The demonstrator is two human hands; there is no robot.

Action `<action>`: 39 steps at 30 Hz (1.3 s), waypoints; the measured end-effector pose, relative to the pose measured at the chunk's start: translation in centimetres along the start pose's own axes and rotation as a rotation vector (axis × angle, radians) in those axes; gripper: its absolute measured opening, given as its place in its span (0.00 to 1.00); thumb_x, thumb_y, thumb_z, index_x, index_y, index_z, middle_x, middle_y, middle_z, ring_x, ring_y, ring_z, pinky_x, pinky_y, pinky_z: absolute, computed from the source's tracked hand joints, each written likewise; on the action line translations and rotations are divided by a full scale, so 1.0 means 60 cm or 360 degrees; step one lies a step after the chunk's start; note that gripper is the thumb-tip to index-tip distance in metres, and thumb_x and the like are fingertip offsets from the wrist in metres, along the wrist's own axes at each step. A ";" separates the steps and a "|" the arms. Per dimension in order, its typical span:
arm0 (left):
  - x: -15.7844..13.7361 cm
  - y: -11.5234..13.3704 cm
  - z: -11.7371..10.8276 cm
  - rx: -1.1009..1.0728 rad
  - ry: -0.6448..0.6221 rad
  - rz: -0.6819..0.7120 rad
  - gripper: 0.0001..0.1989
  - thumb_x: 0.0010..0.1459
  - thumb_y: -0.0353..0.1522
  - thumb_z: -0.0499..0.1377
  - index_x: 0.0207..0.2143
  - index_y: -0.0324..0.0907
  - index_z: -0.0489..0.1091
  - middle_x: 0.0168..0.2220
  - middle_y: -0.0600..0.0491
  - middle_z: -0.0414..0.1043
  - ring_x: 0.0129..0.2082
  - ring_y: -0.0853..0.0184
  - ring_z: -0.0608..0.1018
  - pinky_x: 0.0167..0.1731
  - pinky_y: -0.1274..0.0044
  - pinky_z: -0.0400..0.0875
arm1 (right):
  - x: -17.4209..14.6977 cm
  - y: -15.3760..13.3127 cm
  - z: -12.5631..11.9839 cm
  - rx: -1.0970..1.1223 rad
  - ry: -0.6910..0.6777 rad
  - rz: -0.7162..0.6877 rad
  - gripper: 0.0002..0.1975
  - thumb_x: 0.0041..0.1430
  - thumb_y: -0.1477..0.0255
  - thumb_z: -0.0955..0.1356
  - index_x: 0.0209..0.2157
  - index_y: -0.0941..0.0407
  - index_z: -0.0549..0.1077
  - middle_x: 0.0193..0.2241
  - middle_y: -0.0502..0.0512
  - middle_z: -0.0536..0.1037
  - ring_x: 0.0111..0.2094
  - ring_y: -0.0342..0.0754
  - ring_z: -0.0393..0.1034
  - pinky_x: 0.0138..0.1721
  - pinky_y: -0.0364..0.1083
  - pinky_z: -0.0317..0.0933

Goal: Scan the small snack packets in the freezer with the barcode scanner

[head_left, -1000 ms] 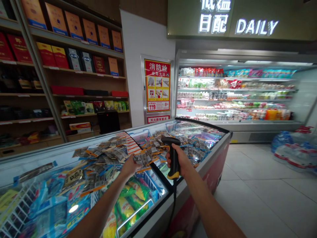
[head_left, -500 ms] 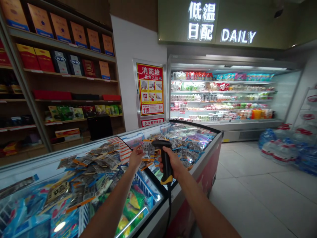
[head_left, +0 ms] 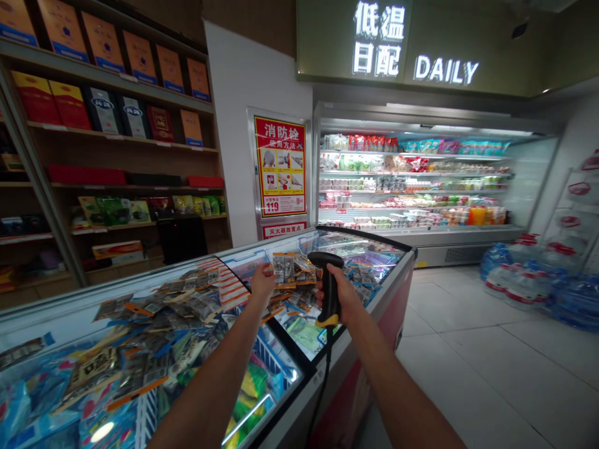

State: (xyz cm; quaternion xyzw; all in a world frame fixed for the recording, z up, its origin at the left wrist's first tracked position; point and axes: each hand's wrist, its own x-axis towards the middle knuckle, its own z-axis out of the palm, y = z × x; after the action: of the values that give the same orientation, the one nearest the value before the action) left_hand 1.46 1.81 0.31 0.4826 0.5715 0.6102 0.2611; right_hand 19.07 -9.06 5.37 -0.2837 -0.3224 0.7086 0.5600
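My right hand point(head_left: 344, 293) is closed around the handle of a black barcode scanner point(head_left: 330, 293) with a yellow base, its cord point(head_left: 322, 386) hanging down. The scanner stands upright over the freezer's glass top, its head at the upper end. Left of it, my left hand point(head_left: 263, 282) is closed, its fingertips at the left edge of a small snack packet point(head_left: 283, 269) with a printed label; the exact grip is hard to make out. Similar packets point(head_left: 302, 293) lie heaped under and beyond both hands. A larger pile of packets point(head_left: 182, 305) covers the glass to the left.
The chest freezer point(head_left: 384, 299) runs across the front, with bagged goods point(head_left: 253, 386) under its glass. Shelves of boxes point(head_left: 135, 118) stand behind on the left. A lit fridge point(head_left: 468, 240) is at the back, and bottled water point(head_left: 519, 274) stands on the floor to the right.
The scanner in my right hand has moved right and slightly up, away from the packet. My left hand and the packet have risen a little. The view has turned slightly right.
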 end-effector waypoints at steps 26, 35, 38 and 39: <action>0.033 0.010 -0.135 0.1186 0.0134 0.0469 0.14 0.43 0.24 0.51 0.34 0.36 0.70 0.38 0.43 0.70 0.42 0.59 0.69 0.42 0.73 0.60 | 0.004 0.014 -0.004 -0.0025 0.0018 0.0039 0.13 0.46 0.61 0.63 0.25 0.57 0.63 0.14 0.46 0.64 0.12 0.39 0.58 0.13 0.39 0.53; -0.001 -0.010 -0.272 0.1722 0.0571 0.0154 0.21 0.44 0.35 0.53 0.43 0.39 0.62 0.46 0.38 0.61 0.47 0.47 0.61 0.41 0.59 0.54 | 0.001 0.056 0.039 -0.0113 -0.0006 0.0139 0.12 0.47 0.62 0.63 0.25 0.57 0.62 0.14 0.46 0.65 0.12 0.39 0.58 0.12 0.39 0.53; -0.009 -0.025 -0.277 0.1688 0.0544 -0.0056 0.32 0.37 0.43 0.57 0.45 0.37 0.58 0.45 0.33 0.60 0.46 0.43 0.61 0.39 0.57 0.53 | 0.000 0.062 0.045 -0.0121 -0.0004 0.0144 0.11 0.47 0.63 0.62 0.25 0.57 0.62 0.13 0.46 0.64 0.12 0.39 0.58 0.12 0.39 0.53; -0.011 -0.030 -0.276 0.1697 0.0504 -0.0075 0.33 0.36 0.43 0.58 0.45 0.37 0.58 0.44 0.33 0.61 0.45 0.43 0.62 0.39 0.57 0.53 | 0.000 0.063 0.046 -0.0126 -0.0004 0.0137 0.11 0.47 0.62 0.62 0.25 0.57 0.62 0.13 0.45 0.64 0.12 0.39 0.58 0.12 0.39 0.53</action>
State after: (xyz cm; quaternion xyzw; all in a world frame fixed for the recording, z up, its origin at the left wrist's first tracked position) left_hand -13.39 -5.78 0.39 0.4374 0.8439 0.2957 -0.0949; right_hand 14.66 -10.08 4.18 -0.3182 -0.3384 0.7191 0.5169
